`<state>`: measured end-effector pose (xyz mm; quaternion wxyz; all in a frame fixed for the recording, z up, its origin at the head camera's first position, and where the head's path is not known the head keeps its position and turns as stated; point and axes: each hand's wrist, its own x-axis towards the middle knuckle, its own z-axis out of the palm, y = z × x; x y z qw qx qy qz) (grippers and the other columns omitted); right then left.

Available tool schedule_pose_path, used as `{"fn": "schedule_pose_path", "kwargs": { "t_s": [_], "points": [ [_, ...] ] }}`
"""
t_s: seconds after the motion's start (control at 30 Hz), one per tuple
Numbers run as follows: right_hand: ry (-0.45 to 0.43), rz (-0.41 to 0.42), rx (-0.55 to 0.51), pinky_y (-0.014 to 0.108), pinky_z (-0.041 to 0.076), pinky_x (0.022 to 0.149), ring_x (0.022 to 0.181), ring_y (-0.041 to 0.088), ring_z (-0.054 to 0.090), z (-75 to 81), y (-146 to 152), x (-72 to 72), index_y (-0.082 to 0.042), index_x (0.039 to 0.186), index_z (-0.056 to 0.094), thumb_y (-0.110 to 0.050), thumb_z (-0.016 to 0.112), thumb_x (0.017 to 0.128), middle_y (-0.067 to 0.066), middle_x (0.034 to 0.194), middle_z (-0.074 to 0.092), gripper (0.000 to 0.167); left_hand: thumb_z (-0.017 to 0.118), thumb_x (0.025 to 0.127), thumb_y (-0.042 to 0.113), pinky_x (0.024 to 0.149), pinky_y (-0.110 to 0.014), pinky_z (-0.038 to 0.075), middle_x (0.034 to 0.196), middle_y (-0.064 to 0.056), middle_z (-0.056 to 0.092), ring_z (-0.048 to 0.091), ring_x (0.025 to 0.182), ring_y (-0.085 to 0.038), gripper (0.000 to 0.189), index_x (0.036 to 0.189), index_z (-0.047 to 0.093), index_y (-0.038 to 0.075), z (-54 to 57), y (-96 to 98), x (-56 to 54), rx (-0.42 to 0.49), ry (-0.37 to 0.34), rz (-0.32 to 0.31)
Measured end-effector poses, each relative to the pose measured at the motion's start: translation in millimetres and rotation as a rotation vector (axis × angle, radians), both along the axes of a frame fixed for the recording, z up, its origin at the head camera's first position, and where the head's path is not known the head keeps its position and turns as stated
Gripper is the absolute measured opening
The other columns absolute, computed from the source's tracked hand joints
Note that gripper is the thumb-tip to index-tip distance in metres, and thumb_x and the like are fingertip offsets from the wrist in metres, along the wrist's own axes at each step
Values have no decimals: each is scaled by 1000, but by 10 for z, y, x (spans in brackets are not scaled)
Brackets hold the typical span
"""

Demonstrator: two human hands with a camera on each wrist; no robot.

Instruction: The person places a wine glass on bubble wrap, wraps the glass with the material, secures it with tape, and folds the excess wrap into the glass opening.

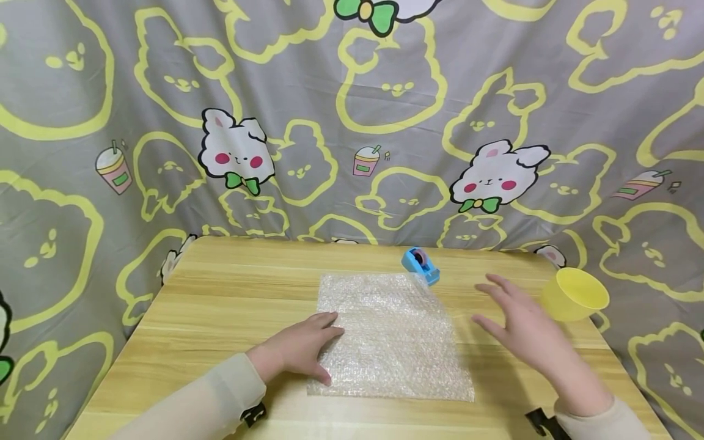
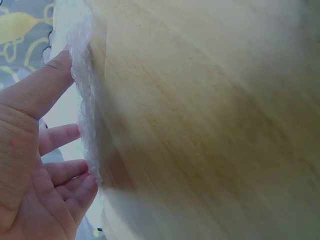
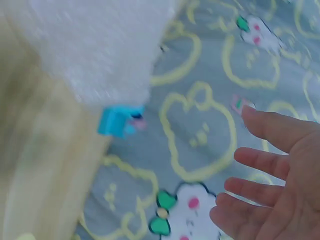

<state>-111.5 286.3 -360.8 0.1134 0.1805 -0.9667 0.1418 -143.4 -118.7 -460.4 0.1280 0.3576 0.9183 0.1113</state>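
On bubblewrap (image 1: 392,342): left hand (image 1: 299,347) (outside right wrist view)

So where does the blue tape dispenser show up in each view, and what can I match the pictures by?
Head: the blue tape dispenser is right of centre, a little below mid-height, by the far right corner of the bubble wrap.
Left wrist: not in it.
Right wrist: left of centre, about mid-height, just below the wrap, blurred.
Shared landmark: the bubble wrap, in all three; in the left wrist view, a narrow strip toward the left.
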Motion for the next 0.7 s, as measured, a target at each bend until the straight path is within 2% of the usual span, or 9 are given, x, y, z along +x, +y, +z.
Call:
{"fn": "schedule_pose_path", "kwargs": {
  "t_s": [0.1,0.2,0.33,0.43,0.57,0.7],
  "points": [
    [62,-56,-30,65,48,80,112,52,55,91,106,15,-1,132,58,-28,78,88,29,142,46,55,86,64,59,116,-47,33,157,-21,34,33,144,-36,100,144,53,8,-8,-5,-2,5,-8,9],
    [127,-114,-92,65,45,80,110,54,53,112,205,29,2,129,59,-23,79,88,30,138,49,52,86,64,59,115,-47,33,157,-20,34,33,144,-36,100,144,53,9,-14,-5,-6,10,-14,14],
    [204,-193,-187,69,36,90,117,57,46,68,318,33,6,124,61,-14,78,87,32,133,52,46,86,63,60,115,-47,33,158,-20,33,32,145,-35,101,144,53,10,-32,-2,-16,6,-10,16],
    [229,-275,-219,69,36,92,119,54,45,32,384,44,7,124,61,-14,76,90,32,132,52,43,86,62,61,115,-47,33,158,-19,33,33,144,-36,102,144,52,10,-44,-2,-18,4,-4,16],
    [257,-379,-261,65,33,100,120,52,45,-20,466,50,8,124,62,-13,74,91,32,130,54,41,86,62,61,115,-47,34,158,-19,34,33,144,-35,102,144,53,10,-47,-8,-21,8,-5,17],
    [318,-463,-332,56,25,113,122,52,44,-90,538,30,8,123,61,-9,73,89,32,127,57,40,86,62,61,115,-47,34,158,-19,34,33,144,-35,102,144,53,10,-42,-14,-23,14,-12,18]
  ]
}}
